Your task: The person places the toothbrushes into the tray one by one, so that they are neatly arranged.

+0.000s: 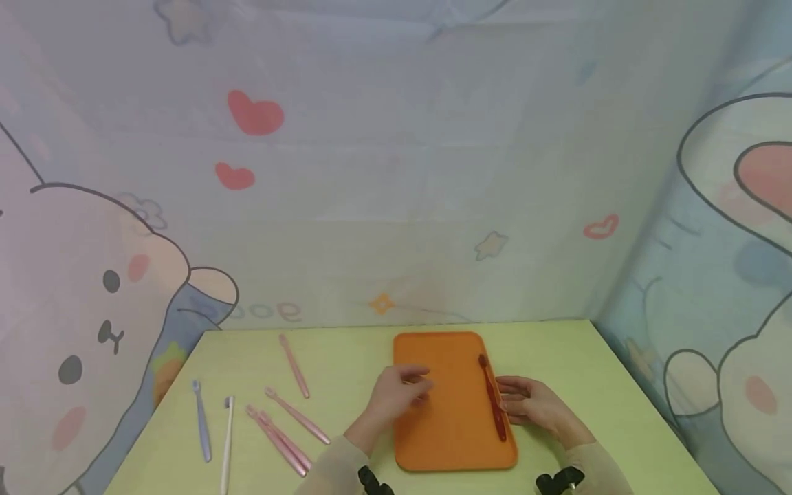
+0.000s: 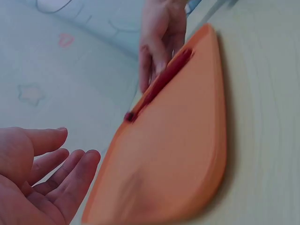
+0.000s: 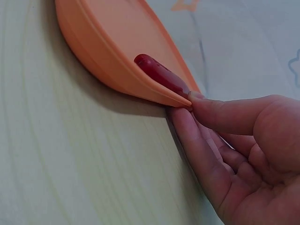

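Note:
An orange tray (image 1: 445,419) lies lengthwise on the table, with a dark red toothbrush (image 1: 493,400) inside along its right rim. At that rim, my right hand (image 1: 537,407) pinches the tray's edge, thumb on top and fingers underneath, as the right wrist view shows; the thumb tip is close beside the toothbrush (image 3: 161,75). Over the tray's left side hovers my left hand (image 1: 396,399), its fingers relaxed and nothing in them. The left wrist view shows that hand (image 2: 47,176) apart from the tray surface.
On the table's left lie several pink toothbrushes (image 1: 300,416), a white toothbrush (image 1: 227,447) and a blue toothbrush (image 1: 202,423). A printed curtain (image 1: 396,172) stands behind the pale yellow table (image 1: 575,357).

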Available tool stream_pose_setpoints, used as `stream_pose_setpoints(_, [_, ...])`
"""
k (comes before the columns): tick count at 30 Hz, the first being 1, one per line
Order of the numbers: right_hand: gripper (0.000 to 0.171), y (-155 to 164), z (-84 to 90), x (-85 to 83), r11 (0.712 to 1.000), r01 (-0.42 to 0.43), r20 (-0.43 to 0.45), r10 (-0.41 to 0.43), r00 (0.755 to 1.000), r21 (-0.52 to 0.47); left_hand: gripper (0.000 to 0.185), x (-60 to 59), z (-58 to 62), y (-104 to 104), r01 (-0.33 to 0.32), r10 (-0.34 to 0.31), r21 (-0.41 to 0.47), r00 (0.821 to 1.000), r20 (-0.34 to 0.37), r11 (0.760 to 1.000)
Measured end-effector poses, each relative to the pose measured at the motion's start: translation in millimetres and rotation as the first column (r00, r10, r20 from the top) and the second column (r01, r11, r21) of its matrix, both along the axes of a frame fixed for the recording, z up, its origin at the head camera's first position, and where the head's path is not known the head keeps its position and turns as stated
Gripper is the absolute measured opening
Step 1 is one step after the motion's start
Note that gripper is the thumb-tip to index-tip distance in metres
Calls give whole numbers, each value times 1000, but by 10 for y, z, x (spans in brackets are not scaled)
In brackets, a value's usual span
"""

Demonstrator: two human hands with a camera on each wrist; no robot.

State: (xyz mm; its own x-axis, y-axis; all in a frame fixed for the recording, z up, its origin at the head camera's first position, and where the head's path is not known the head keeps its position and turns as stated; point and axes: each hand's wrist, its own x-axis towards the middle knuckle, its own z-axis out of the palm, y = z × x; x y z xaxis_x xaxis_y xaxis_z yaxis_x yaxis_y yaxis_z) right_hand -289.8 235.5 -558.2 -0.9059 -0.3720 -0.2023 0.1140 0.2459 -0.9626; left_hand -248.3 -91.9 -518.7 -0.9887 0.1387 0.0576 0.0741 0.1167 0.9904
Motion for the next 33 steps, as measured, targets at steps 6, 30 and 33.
stream_pose_setpoints(6, [65, 12, -16, -11, 1000, 18, 1, -18, 1000, 0, 38, -13, -20, -575, -70, 69, -46, 997, -19, 996])
stream_pose_setpoints(30, [64, -31, 5, 10, 1000, 26, -14, -26, 1000, -5, 35, -140, -26, -2094, -461, 471, -298, 881, -42, 836])
stream_pose_setpoints(33, [64, -15, -19, 0, 1000, 22, -11, -22, 1000, -10, 36, -177, -27, -2139, -491, 498, -304, 865, -60, 816])
